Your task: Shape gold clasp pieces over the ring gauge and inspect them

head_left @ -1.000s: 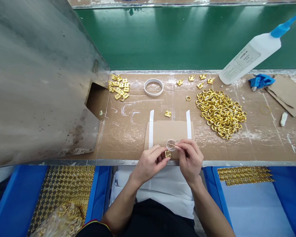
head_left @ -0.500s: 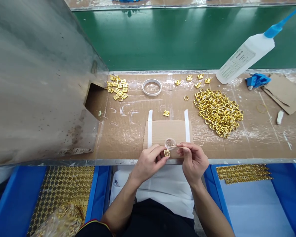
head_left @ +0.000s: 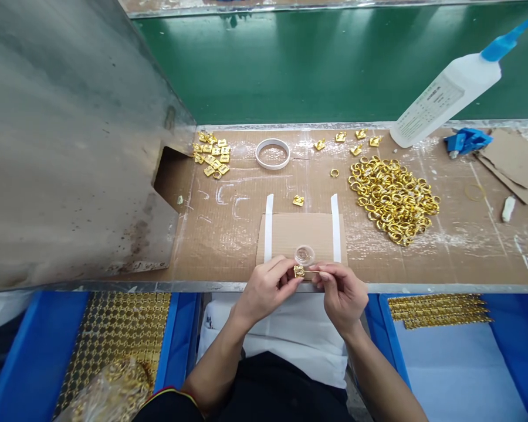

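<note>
Near the bench's front edge, my left hand (head_left: 270,287) pinches a small square gold piece (head_left: 298,271) between thumb and fingers. My right hand (head_left: 344,293) is closed on a thin stick (head_left: 311,271), whose tip reaches the gold piece; whether it touches cannot be told. Just behind them a small clear round dish (head_left: 304,255) sits on a cardboard pad (head_left: 301,231) with white tape strips along its sides. Another gold square piece (head_left: 298,200) lies beyond the pad.
A heap of gold rings (head_left: 393,199) lies to the right, a cluster of gold squares (head_left: 211,153) at left. Behind are a white tape roll (head_left: 273,166) and a tilted white bottle (head_left: 449,97). A metal housing (head_left: 79,146) bounds the left; blue trays (head_left: 185,328) flank my lap.
My right hand has brought the stick's tip down from the clear dish to the gold piece. My left hand keeps its hold. The view has shifted slightly.
</note>
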The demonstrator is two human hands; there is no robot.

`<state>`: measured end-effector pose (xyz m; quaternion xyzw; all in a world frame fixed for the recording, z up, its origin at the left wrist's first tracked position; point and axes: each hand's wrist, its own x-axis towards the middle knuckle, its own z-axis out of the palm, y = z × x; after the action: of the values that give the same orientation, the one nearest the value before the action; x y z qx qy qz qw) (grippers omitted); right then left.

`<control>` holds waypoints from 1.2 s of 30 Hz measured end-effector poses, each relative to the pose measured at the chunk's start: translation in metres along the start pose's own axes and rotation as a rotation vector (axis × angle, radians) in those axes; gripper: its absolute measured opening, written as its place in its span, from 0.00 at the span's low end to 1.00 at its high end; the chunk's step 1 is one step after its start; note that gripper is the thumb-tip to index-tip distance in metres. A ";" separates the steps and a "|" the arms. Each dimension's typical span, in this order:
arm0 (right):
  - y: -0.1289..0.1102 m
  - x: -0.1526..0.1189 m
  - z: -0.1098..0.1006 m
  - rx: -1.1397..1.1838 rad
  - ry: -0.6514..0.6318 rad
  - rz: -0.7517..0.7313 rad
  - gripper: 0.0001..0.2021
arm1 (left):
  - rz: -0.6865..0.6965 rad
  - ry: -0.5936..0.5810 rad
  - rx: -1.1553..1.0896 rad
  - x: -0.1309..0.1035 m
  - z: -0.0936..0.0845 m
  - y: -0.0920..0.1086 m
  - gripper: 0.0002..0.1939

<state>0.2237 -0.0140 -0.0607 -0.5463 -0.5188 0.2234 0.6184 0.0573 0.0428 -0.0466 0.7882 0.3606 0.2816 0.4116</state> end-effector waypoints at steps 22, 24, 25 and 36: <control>0.001 -0.003 0.001 -0.024 -0.045 0.004 0.06 | 0.028 0.013 -0.010 0.001 0.000 0.001 0.06; 0.000 -0.003 0.000 -0.028 -0.047 0.001 0.06 | 0.032 0.013 -0.011 0.000 0.000 0.001 0.06; 0.000 -0.003 0.000 -0.030 -0.046 0.000 0.06 | 0.034 0.015 -0.013 0.000 0.000 0.001 0.06; 0.002 -0.003 -0.001 -0.023 -0.045 0.004 0.06 | 0.037 0.015 0.001 0.002 0.001 0.001 0.07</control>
<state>0.2238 -0.0162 -0.0635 -0.5491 -0.5342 0.2309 0.5999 0.0592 0.0435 -0.0453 0.7926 0.3493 0.2948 0.4035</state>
